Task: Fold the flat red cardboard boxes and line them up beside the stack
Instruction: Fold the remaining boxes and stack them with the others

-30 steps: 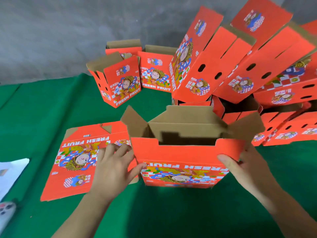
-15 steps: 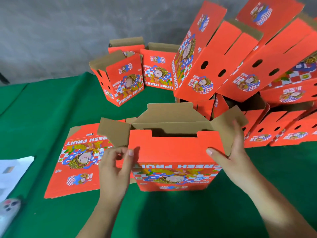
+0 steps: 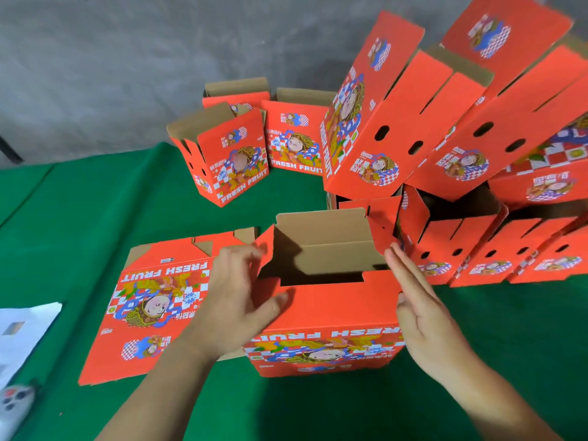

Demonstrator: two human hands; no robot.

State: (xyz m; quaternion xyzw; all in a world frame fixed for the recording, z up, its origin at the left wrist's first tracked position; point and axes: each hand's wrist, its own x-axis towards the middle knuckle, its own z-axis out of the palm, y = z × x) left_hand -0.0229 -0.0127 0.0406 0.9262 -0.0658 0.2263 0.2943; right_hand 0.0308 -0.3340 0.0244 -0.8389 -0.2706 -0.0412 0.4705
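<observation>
Box: the half-folded red box stands at centre frame on the green cloth.
Left hand: your left hand pinches its left flap.
Right hand: your right hand, fingers straight, presses its right side.
Flat box: a flat red box lies left.

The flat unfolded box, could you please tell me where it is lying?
In the head view the flat box lies on the green cloth, left of the half-folded box, partly under the left hand.

"FRESH FRUIT", white capitals, inverted: front panel of box being folded. Same wording, inverted: flat box. Same wording, upright: two standing boxes. Same wording, running vertically: tilted box. Smaller print: illegible.
</observation>
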